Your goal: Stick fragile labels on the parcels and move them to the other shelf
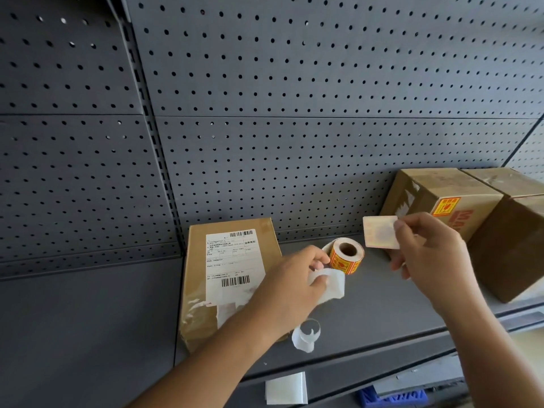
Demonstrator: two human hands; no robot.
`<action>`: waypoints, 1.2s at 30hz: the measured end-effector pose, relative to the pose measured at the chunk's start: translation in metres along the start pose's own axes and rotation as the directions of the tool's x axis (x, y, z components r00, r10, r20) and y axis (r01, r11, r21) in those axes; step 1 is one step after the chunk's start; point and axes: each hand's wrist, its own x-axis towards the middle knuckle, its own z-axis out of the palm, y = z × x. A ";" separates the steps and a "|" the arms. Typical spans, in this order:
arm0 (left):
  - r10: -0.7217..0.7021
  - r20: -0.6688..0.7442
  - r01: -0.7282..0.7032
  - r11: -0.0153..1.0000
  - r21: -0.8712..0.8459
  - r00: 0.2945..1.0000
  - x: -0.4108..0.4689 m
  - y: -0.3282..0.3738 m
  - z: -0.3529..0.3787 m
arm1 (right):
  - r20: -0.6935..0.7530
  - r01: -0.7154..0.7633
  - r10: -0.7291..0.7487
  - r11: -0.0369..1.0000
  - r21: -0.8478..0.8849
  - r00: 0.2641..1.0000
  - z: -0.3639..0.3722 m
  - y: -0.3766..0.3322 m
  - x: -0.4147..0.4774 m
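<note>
Labels on a roll [346,256] lie on the grey shelf [382,307], between a flat parcel [226,278] at the left and two cardboard boxes [435,201] at the right; the nearer box already bears a fragile sticker [445,207]. Raised above the shelf, the right hand [432,257] pinches a single peeled label [381,235] between thumb and forefinger, its pale back toward the camera, so the print is hard to make out. Reaching over the flat parcel, the left hand [294,287] has its fingers curled around white backing paper [329,285] just beside the roll. More backing scraps [306,337] lie near the shelf edge. The right box is cut off by the frame.
</note>
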 end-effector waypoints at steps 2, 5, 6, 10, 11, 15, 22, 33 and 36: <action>0.037 -0.046 -0.036 0.999 0.033 0.998 -0.002 0.004 -0.001 | -0.009 0.053 -0.053 0.998 0.028 0.999 0.006 -0.005 -0.006; 0.027 -0.101 -0.038 0.992 -0.118 0.995 0.001 0.007 -0.005 | -0.035 0.163 -0.161 0.984 0.068 0.986 0.020 -0.014 -0.020; -0.016 -0.092 -0.005 0.973 -0.230 0.996 0.001 0.009 -0.007 | -0.052 0.229 -0.226 0.971 0.060 0.973 0.026 -0.017 -0.025; -0.181 -0.001 0.134 0.732 -0.668 0.983 0.002 0.018 -0.021 | -0.062 0.509 -0.511 0.859 -0.052 0.857 0.049 -0.020 -0.038; -0.198 0.014 0.148 0.683 -0.716 0.980 0.003 0.018 -0.025 | -0.052 0.540 -0.543 0.840 -0.053 0.838 0.054 -0.020 -0.041; -0.256 0.029 0.178 0.582 -0.794 0.966 0.001 0.012 -0.038 | -0.023 0.615 -0.616 0.787 -0.041 0.787 0.071 -0.024 -0.049; -0.362 -0.089 0.141 0.563 -0.814 0.928 -0.009 -0.004 -0.054 | 0.110 0.675 -0.672 0.738 0.016 0.732 0.092 -0.032 -0.047; -0.455 -0.212 0.219 0.722 -0.656 0.865 -0.027 -0.043 -0.090 | 0.584 -0.140 -0.115 0.917 0.374 0.804 0.128 -0.063 -0.026; -0.434 -0.234 0.242 0.789 -0.565 0.870 -0.028 -0.052 -0.097 | 0.652 -0.217 -0.064 0.914 0.342 0.755 0.142 -0.071 -0.021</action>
